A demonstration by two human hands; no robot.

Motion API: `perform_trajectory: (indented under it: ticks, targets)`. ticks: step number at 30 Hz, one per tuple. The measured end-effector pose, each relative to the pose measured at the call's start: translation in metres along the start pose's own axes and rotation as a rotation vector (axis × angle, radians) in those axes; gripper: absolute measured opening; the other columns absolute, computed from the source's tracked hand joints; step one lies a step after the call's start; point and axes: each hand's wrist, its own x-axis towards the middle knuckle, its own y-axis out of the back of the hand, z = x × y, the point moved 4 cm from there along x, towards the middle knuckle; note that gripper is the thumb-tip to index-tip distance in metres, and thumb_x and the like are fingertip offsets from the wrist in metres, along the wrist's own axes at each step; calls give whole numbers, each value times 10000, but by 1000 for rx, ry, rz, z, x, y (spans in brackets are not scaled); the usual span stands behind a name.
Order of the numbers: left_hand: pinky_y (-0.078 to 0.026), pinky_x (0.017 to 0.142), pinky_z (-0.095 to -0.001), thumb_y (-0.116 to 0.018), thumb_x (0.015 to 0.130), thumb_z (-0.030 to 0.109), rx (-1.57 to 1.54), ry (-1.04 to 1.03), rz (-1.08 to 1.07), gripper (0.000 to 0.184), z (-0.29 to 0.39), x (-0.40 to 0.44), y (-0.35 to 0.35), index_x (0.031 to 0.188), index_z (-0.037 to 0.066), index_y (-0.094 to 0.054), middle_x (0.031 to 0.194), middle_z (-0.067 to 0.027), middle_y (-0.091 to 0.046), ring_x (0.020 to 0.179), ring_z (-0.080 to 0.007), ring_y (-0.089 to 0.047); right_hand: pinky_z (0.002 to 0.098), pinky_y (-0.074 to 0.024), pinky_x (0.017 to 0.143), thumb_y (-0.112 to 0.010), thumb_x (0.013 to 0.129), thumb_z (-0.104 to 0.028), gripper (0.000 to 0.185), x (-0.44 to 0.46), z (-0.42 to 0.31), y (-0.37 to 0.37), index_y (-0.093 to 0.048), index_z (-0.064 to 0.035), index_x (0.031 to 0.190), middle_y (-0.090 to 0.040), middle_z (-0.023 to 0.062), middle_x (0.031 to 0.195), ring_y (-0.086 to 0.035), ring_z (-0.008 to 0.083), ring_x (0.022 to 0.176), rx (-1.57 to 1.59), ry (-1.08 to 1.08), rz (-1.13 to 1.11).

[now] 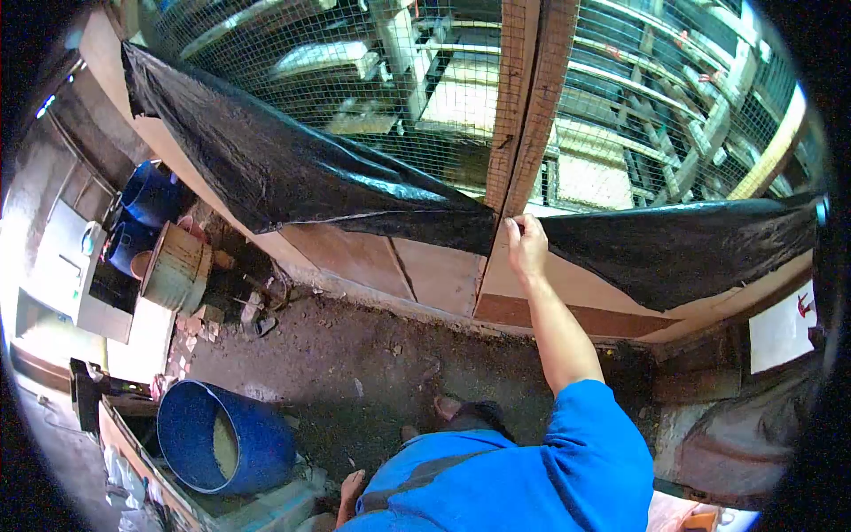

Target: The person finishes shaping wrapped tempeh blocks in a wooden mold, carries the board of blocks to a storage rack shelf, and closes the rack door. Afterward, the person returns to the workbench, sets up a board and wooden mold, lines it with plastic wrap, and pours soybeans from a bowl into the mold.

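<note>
My right hand [527, 241] is raised at the wooden post [519, 115] where two wire mesh panels meet. Its fingers are curled closed at the lower part of the post, beside the black plastic sheet [612, 244]; what they pinch, if anything, is hidden. More black plastic sheet [292, 168] hangs along the left panel, over plywood boards [434, 270]. Low at my left side hangs my left hand [353, 485], only partly in view near my blue shirt, with its fingers not clear.
An open blue drum [284, 448] with pale contents stands at lower left. Farther back are a rusty barrel [177, 270] and blue drums [149, 191]. Dark dirt floor [355, 372] runs along the partition. Behind the wire mesh [425, 53] are wooden slats.
</note>
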Motion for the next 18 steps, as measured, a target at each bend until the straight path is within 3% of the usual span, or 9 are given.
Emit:
perform_trajectory:
  ticks: [1, 4, 5, 6, 12, 14, 16, 17, 18]
  targets:
    - [-485, 893, -325, -567, 948, 466, 182, 86, -199, 477, -8, 13, 3, 1160, 58, -695, 1103, -111, -709, 1021, -215, -658, 389, -487, 707, -670, 908, -198, 201, -3, 0, 0, -607, -9, 878, -621, 154, 829, -618, 300, 768, 26, 29, 31]
    - [-484, 896, -323, -574, 941, 503, 195, -25, -124, 503, -17, 15, 8, 1164, 69, -697, 1107, -93, -713, 1043, -200, -655, 392, -486, 706, -675, 902, -179, 187, -22, -12, 10, -604, -8, 875, -613, 156, 828, -611, 300, 759, -8, 10, 5]
    - [-486, 894, -321, -588, 930, 522, -45, 95, -132, 521, -30, 15, 4, 1161, 68, -699, 1095, -87, -719, 1049, -187, -653, 394, -485, 701, -680, 895, -168, 188, -30, -15, 16, -594, -3, 866, -607, 158, 832, -606, 297, 753, -15, 10, 14]
    - [-486, 894, -321, -588, 930, 522, -51, 86, -140, 521, -37, 13, 2, 1161, 68, -699, 1095, -87, -719, 1049, -187, -653, 392, -484, 694, -673, 900, -163, 186, -39, -19, 21, -584, -2, 872, -598, 158, 827, -602, 294, 748, -8, 1, -5]
    - [-463, 772, -342, -587, 941, 460, 9, 14, -207, 426, -56, 22, 10, 1033, 55, -684, 937, -69, -672, 883, -177, -610, 387, -479, 691, -647, 911, -118, 133, -117, -46, 76, -576, -5, 904, -580, 136, 850, -589, 288, 747, -89, 16, -48]
    - [-455, 731, -349, -586, 945, 439, -14, 2, -227, 401, -62, 26, 15, 990, 51, -679, 884, -63, -656, 828, -174, -596, 384, -488, 730, -612, 909, -75, 124, -149, -59, 98, -581, -2, 1004, -576, 150, 949, -581, 302, 850, -124, 18, -87]
    - [-447, 691, -356, -586, 948, 418, -86, 9, -240, 382, -70, 33, 20, 948, 47, -674, 832, -57, -641, 772, -170, -582, 402, -470, 876, -583, 895, -31, 303, -190, -76, 117, -537, -5, 1194, -523, 186, 1135, -533, 347, 1047, -159, 91, -12]
    - [-443, 670, -359, -586, 950, 407, -179, 44, -253, 374, -74, 34, 23, 926, 44, -672, 805, -54, -633, 745, -169, -575, 457, -386, 1018, -576, 878, -8, 492, -215, -90, 127, -433, -1, 1349, -429, 234, 1275, -425, 398, 1204, -229, 42, 13]
    - [-440, 650, -363, -586, 952, 397, -345, 99, -261, 367, -80, 36, 27, 905, 42, -669, 779, -51, -625, 717, -167, -567, 515, -304, 1074, -603, 866, -35, 564, -241, -94, 130, -388, -3, 1386, -363, 271, 1331, -360, 438, 1257, -306, 139, 30]
